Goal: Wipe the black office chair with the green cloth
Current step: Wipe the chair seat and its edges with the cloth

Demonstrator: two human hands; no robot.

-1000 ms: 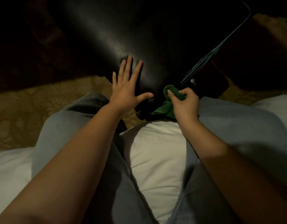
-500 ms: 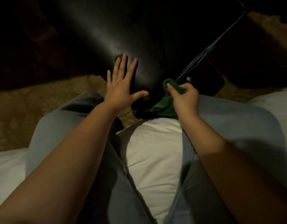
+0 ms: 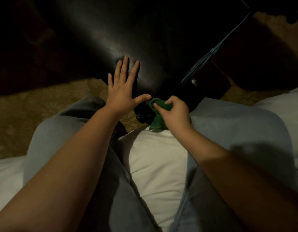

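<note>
The black office chair fills the upper middle of the view, its glossy dark surface close in front of my knees. My left hand lies flat on it, fingers spread. My right hand grips the bunched green cloth and presses it against the chair's lower edge, just right of my left thumb. Part of the cloth hangs down below the hand. The chair's upper parts are lost in darkness.
I sit on a white bed with my legs in grey trousers apart. Patterned tan carpet lies to the left and far right. A thin dark bar with a teal edge slants along the chair's right side.
My right hand has slid the green cloth leftward and a little downward along the chair's lower edge, closer to my left thumb. My left hand stays flat on the chair.
</note>
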